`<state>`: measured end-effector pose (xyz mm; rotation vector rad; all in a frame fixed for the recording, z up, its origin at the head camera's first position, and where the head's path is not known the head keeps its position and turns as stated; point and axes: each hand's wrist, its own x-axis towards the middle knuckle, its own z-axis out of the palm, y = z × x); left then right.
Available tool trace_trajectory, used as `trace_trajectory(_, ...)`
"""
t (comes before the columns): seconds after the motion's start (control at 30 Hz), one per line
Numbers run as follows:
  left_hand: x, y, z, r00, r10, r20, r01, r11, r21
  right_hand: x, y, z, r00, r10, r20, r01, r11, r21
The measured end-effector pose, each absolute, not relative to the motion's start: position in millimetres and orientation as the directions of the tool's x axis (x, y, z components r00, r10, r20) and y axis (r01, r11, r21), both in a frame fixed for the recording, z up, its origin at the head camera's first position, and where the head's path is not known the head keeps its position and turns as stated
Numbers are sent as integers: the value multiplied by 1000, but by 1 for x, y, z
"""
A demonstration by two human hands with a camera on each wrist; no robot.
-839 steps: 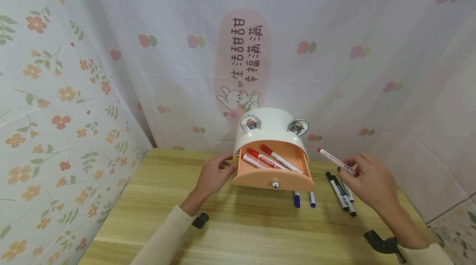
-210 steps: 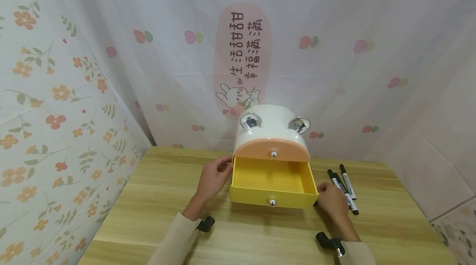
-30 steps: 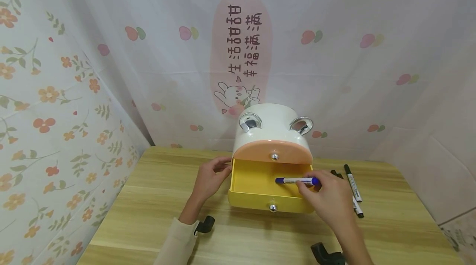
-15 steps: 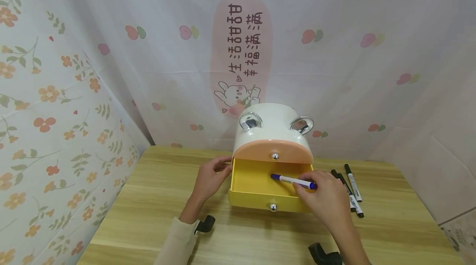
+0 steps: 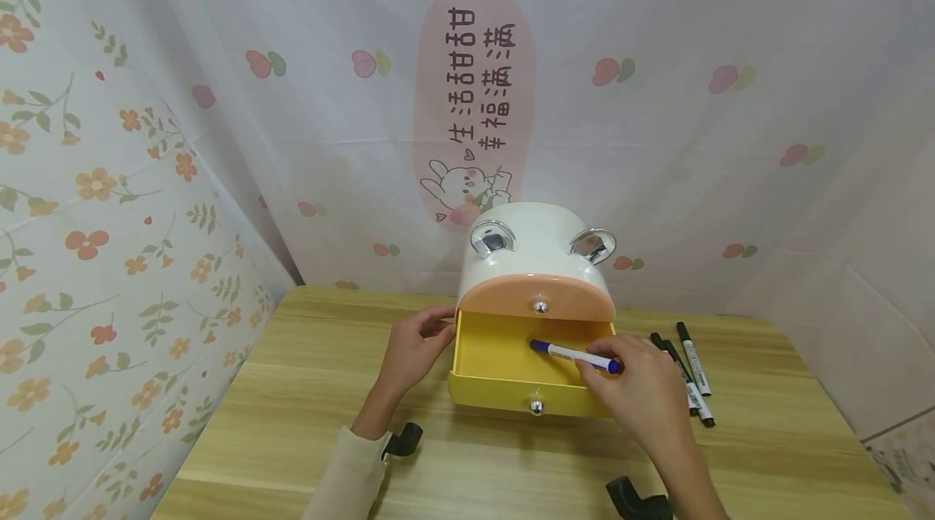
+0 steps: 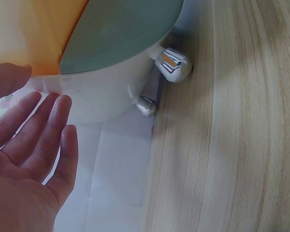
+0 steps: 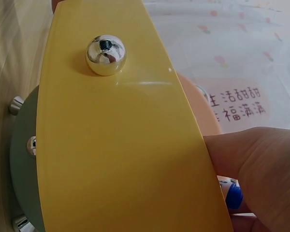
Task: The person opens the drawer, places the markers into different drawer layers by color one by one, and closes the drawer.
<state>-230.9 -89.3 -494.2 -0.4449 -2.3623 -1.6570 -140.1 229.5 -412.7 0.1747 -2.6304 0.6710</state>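
My right hand (image 5: pixel 643 390) pinches a blue-capped whiteboard marker (image 5: pixel 573 354) by its right end, between thumb and fingers. The marker slants low over the pulled-out yellow drawer (image 5: pixel 489 392) of a small white cabinet (image 5: pixel 536 248). In the right wrist view the drawer front (image 7: pixel 116 130) hides most of the marker; its blue end (image 7: pixel 234 195) shows beside the thumb. My left hand (image 5: pixel 412 354) rests at the cabinet's left side. In the left wrist view its extended fingers (image 6: pixel 53 125) lie right at the white wall. Above, the orange drawer (image 5: pixel 511 298) is pushed in.
Several black-capped markers (image 5: pixel 694 362) lie on the wooden table (image 5: pixel 292 414) right of the cabinet, close to my right forearm. A green lower drawer front (image 6: pixel 121 38) and silver feet (image 6: pixel 174 65) show beneath. A patterned curtain (image 5: pixel 351 139) hangs close behind.
Earlier the orange drawer stood pulled out with red markers inside; later it was pushed in and the yellow one out. Within the last second the blue marker shifted slightly left and tilted.
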Motion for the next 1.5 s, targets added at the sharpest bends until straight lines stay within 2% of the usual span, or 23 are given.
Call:
trace_trajectory(0.9,-230,-89,-494,-941,105,321,338,321,885,-140,230,-412,-908,-19,419,-217,876,-431)
trace_trajectory(1.5,-231,-89,-495,-928,114,353,371,308,876,-140,229,-411,-924,7,383,-180,873,-453)
